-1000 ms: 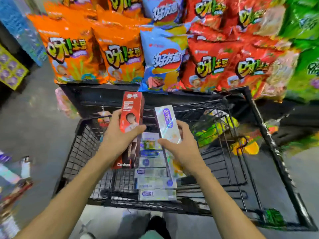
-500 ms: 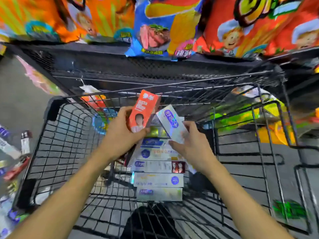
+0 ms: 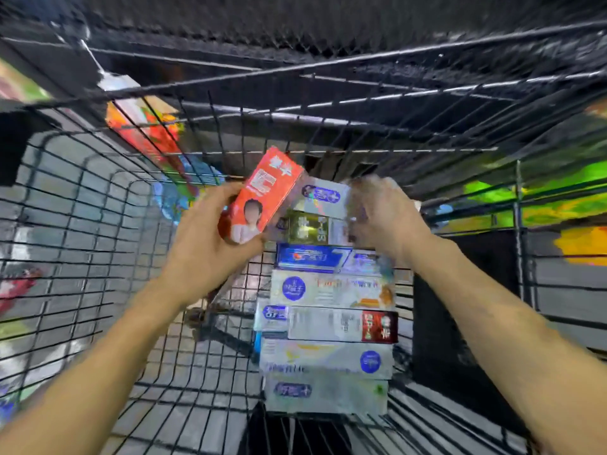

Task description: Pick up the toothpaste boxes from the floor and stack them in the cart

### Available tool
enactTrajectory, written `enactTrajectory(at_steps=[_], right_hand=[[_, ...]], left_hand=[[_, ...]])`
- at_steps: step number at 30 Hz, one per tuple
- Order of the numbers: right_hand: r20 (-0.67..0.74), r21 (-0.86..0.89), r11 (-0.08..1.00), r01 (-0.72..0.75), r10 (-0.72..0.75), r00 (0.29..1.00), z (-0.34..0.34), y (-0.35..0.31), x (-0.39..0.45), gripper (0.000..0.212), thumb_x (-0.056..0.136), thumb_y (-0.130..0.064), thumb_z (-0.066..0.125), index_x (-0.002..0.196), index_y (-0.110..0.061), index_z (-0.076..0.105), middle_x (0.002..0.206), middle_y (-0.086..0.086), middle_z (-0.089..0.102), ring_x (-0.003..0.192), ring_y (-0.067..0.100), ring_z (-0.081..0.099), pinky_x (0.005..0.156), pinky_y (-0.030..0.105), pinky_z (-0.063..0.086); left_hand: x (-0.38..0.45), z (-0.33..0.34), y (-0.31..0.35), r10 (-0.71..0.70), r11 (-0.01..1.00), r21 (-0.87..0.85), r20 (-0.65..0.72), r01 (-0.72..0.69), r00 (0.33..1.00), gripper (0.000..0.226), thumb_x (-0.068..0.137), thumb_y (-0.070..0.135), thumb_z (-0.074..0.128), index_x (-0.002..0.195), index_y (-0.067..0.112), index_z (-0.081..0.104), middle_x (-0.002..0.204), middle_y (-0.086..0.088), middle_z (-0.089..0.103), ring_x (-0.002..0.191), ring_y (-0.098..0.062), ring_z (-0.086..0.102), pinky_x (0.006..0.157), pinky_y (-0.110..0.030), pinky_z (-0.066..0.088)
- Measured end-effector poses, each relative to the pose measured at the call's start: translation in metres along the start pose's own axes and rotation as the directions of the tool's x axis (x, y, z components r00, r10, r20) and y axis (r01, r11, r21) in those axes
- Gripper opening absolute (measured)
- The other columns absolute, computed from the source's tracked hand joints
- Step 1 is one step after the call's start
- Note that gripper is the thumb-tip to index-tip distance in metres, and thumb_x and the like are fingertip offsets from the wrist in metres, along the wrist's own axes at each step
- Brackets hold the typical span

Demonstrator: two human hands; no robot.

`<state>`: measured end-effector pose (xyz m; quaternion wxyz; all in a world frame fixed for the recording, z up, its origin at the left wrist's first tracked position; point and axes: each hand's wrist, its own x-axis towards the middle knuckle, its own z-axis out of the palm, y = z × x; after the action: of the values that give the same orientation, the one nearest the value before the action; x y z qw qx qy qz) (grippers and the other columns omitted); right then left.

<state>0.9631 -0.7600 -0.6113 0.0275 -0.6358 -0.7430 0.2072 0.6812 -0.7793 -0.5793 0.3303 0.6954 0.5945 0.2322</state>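
Inside the black wire cart (image 3: 82,224), several toothpaste boxes (image 3: 328,290) lie side by side in a row running away from me. My left hand (image 3: 203,244) grips a red toothpaste box (image 3: 266,195), tilted, just left of the row's far end. A silver toothpaste box (image 3: 323,195) lies across that far end. My right hand (image 3: 381,215) is blurred and holds this box's right end, with its fingers curled over it.
Through the cart's left mesh, more boxes (image 3: 19,284) show blurred on the grey floor. An orange packet (image 3: 144,126) hangs beyond the cart's front wall under a black shelf (image 3: 328,34). Green and yellow bags (image 3: 542,198) lie past the right side.
I have leaned in over the cart. My right hand has lowered the silver box from upright down onto the far end of the row. My left hand has tilted the red box lower.
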Motion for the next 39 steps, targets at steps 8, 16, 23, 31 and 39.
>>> enactTrajectory(at_steps=[8,16,23,31,39], right_hand=[[-0.014,-0.168,0.986,-0.016,0.013,1.0,0.017,0.014,0.019,0.047,0.078,-0.034,0.07,0.12,-0.016,0.057,0.117,0.009,0.056,0.105,0.037,0.052,0.091,0.048,0.046],[-0.125,-0.1,0.991,-0.089,0.076,0.989,0.02,0.015,0.004,0.057,0.088,-0.026,0.068,0.141,-0.015,0.05,0.128,0.018,0.047,0.109,0.033,0.048,0.089,0.046,0.048],[-0.18,0.004,0.985,-0.171,0.169,0.969,-0.016,0.041,-0.024,0.049,0.092,-0.032,0.061,0.137,-0.013,0.056,0.133,0.015,0.05,0.119,0.037,0.047,0.1,0.049,0.043],[-0.288,0.114,0.981,-0.158,0.185,0.94,-0.055,0.047,-0.056,0.049,0.095,-0.03,0.065,0.139,-0.011,0.056,0.142,0.015,0.048,0.135,0.034,0.039,0.113,0.038,0.029],[-0.278,0.131,0.986,-0.105,0.138,0.951,-0.051,0.044,-0.072,0.062,0.091,-0.044,0.056,0.141,-0.007,0.054,0.148,0.013,0.047,0.141,0.033,0.036,0.118,0.039,0.026]], left_hand=[[0.006,0.0,-0.009,0.081,0.989,0.117,0.107,-0.093,0.991,0.075,0.069,0.052,0.062,0.137,0.021,0.057,0.107,0.003,0.058,0.095,-0.013,0.054,0.082,-0.015,0.038],[0.011,0.013,-0.015,0.13,0.942,0.264,0.286,-0.208,0.949,0.082,0.074,0.036,0.068,0.151,0.023,0.042,0.102,0.008,0.042,0.098,-0.011,0.038,0.088,-0.017,0.033],[0.035,0.037,0.013,0.249,0.772,0.443,0.45,-0.456,0.858,0.089,0.079,0.043,0.078,0.155,0.018,0.036,0.112,-0.009,0.049,0.098,-0.029,0.048,0.08,-0.046,0.051],[0.068,0.099,0.058,0.319,0.609,0.458,0.605,-0.647,0.729,0.073,0.096,0.036,0.055,0.157,0.015,0.021,0.126,-0.016,0.048,0.11,-0.034,0.049,0.094,-0.046,0.046],[0.074,0.142,0.046,0.369,0.526,0.481,0.613,-0.701,0.698,0.051,0.087,0.041,0.069,0.122,0.004,0.059,0.115,-0.016,0.062,0.098,-0.034,0.054,0.084,-0.049,0.05]])
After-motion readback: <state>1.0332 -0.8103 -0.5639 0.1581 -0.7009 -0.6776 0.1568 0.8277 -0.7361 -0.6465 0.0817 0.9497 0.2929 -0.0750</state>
